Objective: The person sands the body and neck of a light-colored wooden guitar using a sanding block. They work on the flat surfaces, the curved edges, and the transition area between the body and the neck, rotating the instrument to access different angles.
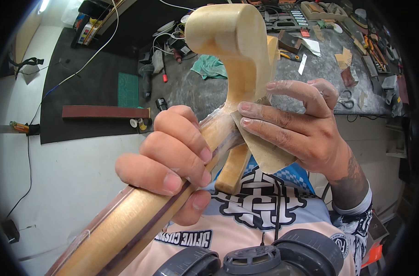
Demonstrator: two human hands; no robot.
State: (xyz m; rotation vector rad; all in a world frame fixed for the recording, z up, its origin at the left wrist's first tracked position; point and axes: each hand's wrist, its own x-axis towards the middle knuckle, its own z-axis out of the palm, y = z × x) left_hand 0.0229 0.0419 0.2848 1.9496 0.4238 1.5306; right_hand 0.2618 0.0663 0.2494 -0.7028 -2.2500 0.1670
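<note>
Laminated wooden guitar-like workpiece (218,131) held before printed shirt (287,211), long axis diagonal; curved horn (223,30) uppermost, shaft (122,225) toward lower left; left hand (165,149) wrapped round shaft; right hand (313,126) holding sandpaper sheet (269,154) at horn's base; cluttered grey workbench (329,60) beyond, partly hidden; respirator (251,260) overlapping shirt; block lettering (184,238) inverted.

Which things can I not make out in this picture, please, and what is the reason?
All in the head view:
- Palm of the left hand: hidden behind the long wooden piece.
- Lower end of that piece: cut off by the lower edge.
- Far face of the tan sheet under the right hand: turned away from the camera.
- Bottom of the grey respirator: cut off by the lower edge.
</note>
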